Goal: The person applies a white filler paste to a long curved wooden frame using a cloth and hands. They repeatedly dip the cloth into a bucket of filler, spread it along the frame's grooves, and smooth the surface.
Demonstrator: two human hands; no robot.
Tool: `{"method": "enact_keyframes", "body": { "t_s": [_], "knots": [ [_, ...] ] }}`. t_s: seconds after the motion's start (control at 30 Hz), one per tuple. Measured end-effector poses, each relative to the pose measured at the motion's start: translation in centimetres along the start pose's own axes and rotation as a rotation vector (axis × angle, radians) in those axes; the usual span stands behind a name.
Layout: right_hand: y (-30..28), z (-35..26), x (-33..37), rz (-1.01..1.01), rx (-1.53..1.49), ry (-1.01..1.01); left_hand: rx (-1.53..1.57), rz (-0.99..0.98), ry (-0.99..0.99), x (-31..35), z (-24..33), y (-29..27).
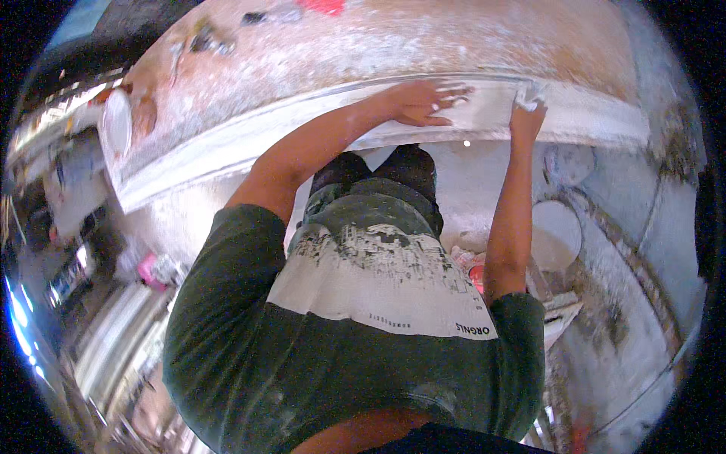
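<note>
A long white moulding [302,125] lies along the near edge of a dusty worktable [423,38]. My left hand [425,102] rests on it with fingers spread, holding nothing. Farther right, my right hand [527,119] is closed on a crumpled white piece [529,98] pressed against the moulding. Whether that piece is cloth or abrasive paper I cannot make out. Powder whitens parts of both hands.
A pale round disc [116,121] stands by the table's left end. Blurred small items [208,38] and a red piece [324,6] lie on the tabletop. Round lids or buckets [556,234] stand on the floor to the right. Long pale strips [113,340] are at lower left.
</note>
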State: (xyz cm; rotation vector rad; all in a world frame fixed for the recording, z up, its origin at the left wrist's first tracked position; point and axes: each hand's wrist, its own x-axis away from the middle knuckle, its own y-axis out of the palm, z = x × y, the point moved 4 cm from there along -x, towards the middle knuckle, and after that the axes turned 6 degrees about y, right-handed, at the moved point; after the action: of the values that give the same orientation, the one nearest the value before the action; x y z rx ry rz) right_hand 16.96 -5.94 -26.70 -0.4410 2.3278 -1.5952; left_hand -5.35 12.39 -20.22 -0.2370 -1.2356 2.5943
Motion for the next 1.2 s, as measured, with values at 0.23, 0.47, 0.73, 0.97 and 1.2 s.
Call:
{"method": "enact_keyframes", "body": {
  "t_s": [0.23,0.47,0.73,0.97,1.2],
  "knots": [
    [0.5,-17.0,16.9,-0.579,0.132,-0.364,-0.03,0.02,-0.034,13.7,0.7,-0.5],
    [-0.5,-18.0,15.7,-0.242,0.155,-0.18,-0.136,-0.176,-0.278,34.5,2.0,-6.7],
    [-0.5,-24.8,23.6,-0.193,0.13,-0.476,-0.175,-0.344,-0.402,45.7,-0.1,-8.2],
    [0.3,-28.7,26.1,-0.729,0.025,0.052,-0.142,-0.287,-0.267,41.7,-1.7,-7.2],
    [3.2,-30.0,23.6,-0.669,-0.069,0.023,-0.084,-0.356,-0.281,28.7,-1.8,-4.8]
  ]
}}
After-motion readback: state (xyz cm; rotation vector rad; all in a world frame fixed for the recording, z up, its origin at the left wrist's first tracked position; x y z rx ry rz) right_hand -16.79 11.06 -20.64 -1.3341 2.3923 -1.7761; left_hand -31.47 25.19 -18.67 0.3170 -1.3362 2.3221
